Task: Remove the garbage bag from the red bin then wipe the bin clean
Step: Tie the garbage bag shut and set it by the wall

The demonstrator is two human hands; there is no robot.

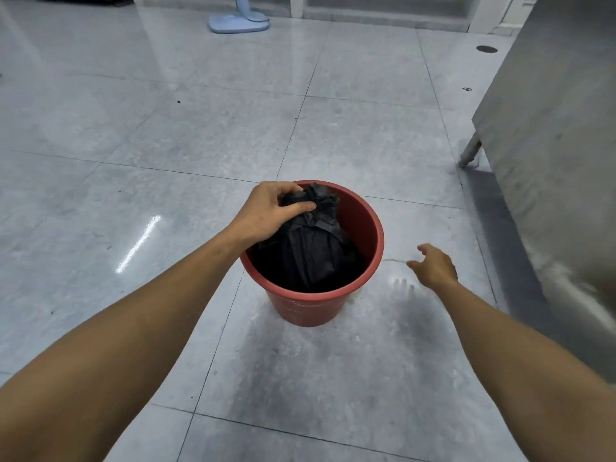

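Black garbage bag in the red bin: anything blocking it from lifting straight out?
Nothing visible. The left hand grips the gathered top of the black plastic garbage bag, which sits loose inside the round red plastic bin; the bin's mouth is open above it. The right hand is open, off to the bin's right, touching nothing.

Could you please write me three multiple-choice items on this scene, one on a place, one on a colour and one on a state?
1. Where does the bin stand?
A. on a table
B. on the tiled floor
C. on a chair

2. What colour is the bag?
A. white
B. blue
C. black

3. What is the left hand doing?
A. gripping the bag's bunched top
B. resting flat on the floor
C. holding a cloth

Answers: 1 B, the bin sits on grey tiles; 2 C, the bag inside is black; 3 A, its fingers close on the bag's top, while the right hand is open beside the bin.
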